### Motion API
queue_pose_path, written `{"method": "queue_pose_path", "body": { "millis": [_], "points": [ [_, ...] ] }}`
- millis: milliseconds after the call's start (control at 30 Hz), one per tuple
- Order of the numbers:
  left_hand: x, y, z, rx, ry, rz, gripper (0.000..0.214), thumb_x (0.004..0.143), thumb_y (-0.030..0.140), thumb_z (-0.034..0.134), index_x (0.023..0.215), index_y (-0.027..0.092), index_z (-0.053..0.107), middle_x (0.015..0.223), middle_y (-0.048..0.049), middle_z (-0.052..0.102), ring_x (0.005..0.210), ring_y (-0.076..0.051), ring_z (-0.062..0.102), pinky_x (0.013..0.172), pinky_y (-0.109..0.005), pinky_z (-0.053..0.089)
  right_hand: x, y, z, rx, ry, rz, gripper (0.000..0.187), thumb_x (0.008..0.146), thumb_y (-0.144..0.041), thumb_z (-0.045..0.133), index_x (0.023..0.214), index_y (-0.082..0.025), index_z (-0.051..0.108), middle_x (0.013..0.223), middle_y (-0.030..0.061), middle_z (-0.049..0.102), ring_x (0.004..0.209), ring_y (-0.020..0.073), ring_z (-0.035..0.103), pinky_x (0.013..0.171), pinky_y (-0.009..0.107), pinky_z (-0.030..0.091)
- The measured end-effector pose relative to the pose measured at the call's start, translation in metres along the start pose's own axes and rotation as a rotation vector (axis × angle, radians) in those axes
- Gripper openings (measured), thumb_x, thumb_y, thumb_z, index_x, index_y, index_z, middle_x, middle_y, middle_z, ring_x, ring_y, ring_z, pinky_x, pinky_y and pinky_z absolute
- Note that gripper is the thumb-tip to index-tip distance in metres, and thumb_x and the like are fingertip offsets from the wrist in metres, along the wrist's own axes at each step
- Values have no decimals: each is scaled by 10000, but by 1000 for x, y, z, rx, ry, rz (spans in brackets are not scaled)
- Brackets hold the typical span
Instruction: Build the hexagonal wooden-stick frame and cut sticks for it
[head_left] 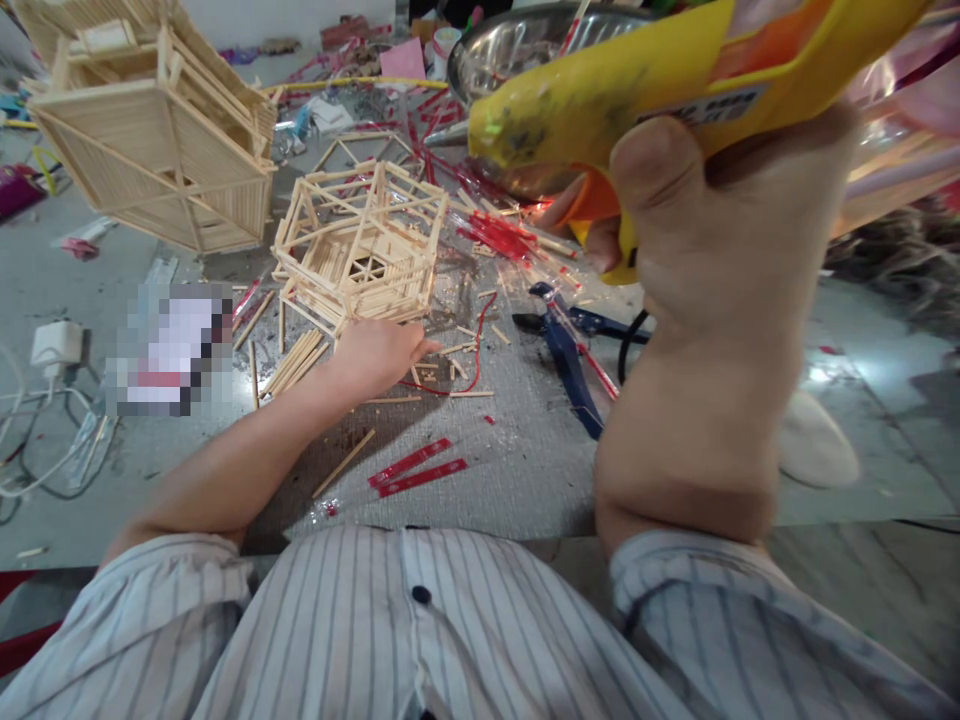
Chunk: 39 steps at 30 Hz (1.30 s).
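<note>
My right hand (720, 200), raised close to the camera, is wrapped round a yellow hot glue gun (555, 105) with an orange trigger. Its metal nozzle points left, over the table. Low over the table, my left hand (382, 352) is in front of an open wooden-stick frame (360, 245). The left fingers are bent together, with the fingertips beside short wooden sticks (457, 368); what they pinch, if anything, is hidden. A bundle of sticks (296, 362) lies left of that hand. Behind it, a larger stick-built structure (165, 150) stands at the left.
Blue-handled pliers (566, 360) lie below the glue gun. Red plastic strips (416, 468) rest near the table's front edge. A blurred-out phone-like object (176, 350) and a white charger (56, 345) with cables are at left. A metal bowl (495, 50) stands at the back.
</note>
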<state>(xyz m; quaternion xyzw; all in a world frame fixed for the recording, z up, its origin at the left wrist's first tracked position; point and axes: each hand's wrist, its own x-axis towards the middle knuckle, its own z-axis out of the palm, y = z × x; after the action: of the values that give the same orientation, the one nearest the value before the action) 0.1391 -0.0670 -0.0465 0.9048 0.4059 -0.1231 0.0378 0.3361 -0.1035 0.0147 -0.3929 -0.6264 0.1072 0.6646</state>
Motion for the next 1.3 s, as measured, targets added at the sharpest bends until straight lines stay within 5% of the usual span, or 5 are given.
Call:
{"method": "queue_pose_path", "body": {
  "millis": [200,600,867,1100,1300],
  "points": [
    [-1,2,8,-28,43,142,250,960,325,477,1094,180,631,1112,-90,679,979,-255,678,701,-307,491,0,1,0,4,-1,-4,354,806,-430,702,621,-152,588,446,-83,440,349,7,378,352,202,257],
    [1,6,17,23,22,222,250,956,172,392,1003,139,635,1064,-94,650,878,-224,687,600,-291,450,-2,7,-2,-7,-20,17,344,789,-440,719,655,-143,610,554,-54,507,450,16,451,377,188,299],
    [-19,-3,-13,-38,139,315,228,949,168,430,917,149,655,990,-69,674,872,-180,661,632,-263,440,-1,6,-5,-40,-75,56,353,820,-455,659,674,-138,603,498,-108,481,366,-36,406,342,114,282],
    [-40,-42,-55,-198,374,54,217,902,277,533,851,181,721,908,-66,704,855,-195,652,712,-303,459,-2,7,-8,-62,-35,124,376,775,-498,686,683,-135,650,543,-86,579,354,-14,470,308,115,299],
    [-23,-63,-57,-260,474,-100,170,825,282,568,749,215,704,831,-23,700,761,-173,620,713,-315,449,-3,9,-6,-44,-37,118,309,802,-439,692,727,-140,673,566,-86,592,380,-25,476,305,118,313]
  ]
}}
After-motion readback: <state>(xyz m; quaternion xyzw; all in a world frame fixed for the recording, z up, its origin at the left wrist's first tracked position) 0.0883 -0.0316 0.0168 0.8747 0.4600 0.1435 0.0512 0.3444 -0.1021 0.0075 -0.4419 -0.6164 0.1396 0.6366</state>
